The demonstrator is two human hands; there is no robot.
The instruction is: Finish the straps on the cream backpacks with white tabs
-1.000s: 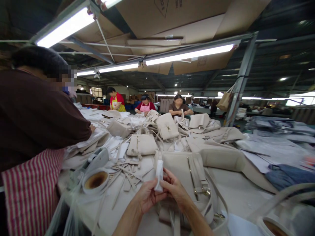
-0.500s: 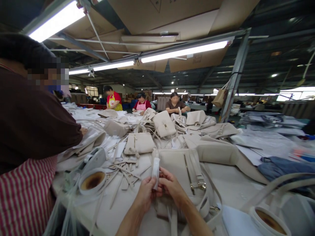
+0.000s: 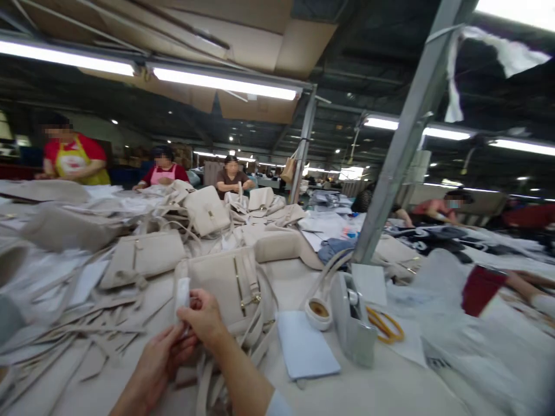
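Observation:
A beige bag (image 3: 217, 277) with a gold zip and gold clasps lies in front of me. At its left edge is a white wrapped strip (image 3: 182, 293). My right hand (image 3: 203, 316) pinches the lower end of this strip. Just below, my left hand (image 3: 162, 352) has its fingers curled at the same end, touching my right hand. Loose beige straps (image 3: 93, 332) lie to the left, and another beige bag (image 3: 145, 258) rests behind them.
A small cup of brown liquid (image 3: 319, 310), a light blue pad (image 3: 307, 345), a tape dispenser (image 3: 355, 323) and yellow-handled scissors (image 3: 385, 325) are on the right. A metal post (image 3: 403, 138) rises behind them. Several people work around the tables.
The view has swung to the right, bringing the dispenser, scissors and post into sight; the nearby person at left is out of view. Both hands remain at the white wrapped strip.

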